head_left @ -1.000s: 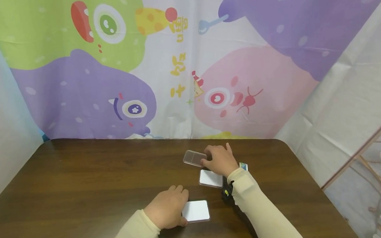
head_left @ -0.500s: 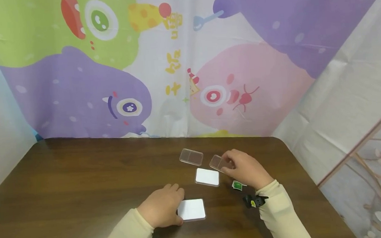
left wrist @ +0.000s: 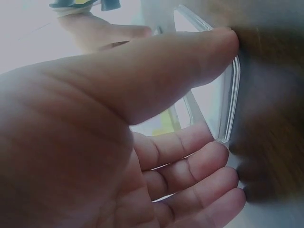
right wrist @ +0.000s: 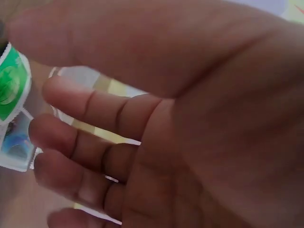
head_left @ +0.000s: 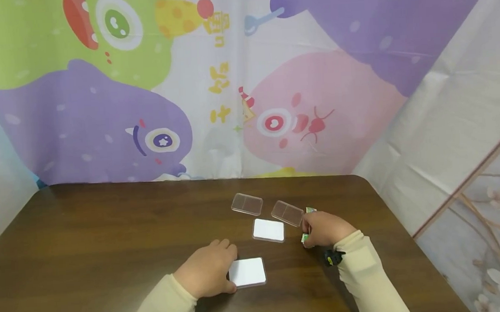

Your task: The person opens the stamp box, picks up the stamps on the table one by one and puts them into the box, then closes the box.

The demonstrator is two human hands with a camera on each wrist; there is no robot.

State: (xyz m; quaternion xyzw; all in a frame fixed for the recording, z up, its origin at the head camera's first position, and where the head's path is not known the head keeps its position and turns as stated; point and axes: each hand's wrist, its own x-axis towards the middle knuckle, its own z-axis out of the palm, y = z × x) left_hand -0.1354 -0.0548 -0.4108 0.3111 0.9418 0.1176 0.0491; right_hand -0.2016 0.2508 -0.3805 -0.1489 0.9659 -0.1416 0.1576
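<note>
half-open, empty right hand point(head_left: 329, 228) is moved to green paper stamp point(head_left: 305, 238); white rectangular plastic box point(head_left: 248, 272) is gripped by left hand point(head_left: 208, 270).

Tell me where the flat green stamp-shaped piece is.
In the head view, the flat green stamp-shaped piece is right of centre, beside the right hand, right of the farther white rectangular clear-rimmed block.

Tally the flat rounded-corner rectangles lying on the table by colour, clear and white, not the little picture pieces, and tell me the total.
Clear: 2, the left clear rectangle and the right clear rectangle
White: 2, the far white rectangle and the near white rectangle at the left hand
Total: 4
</note>
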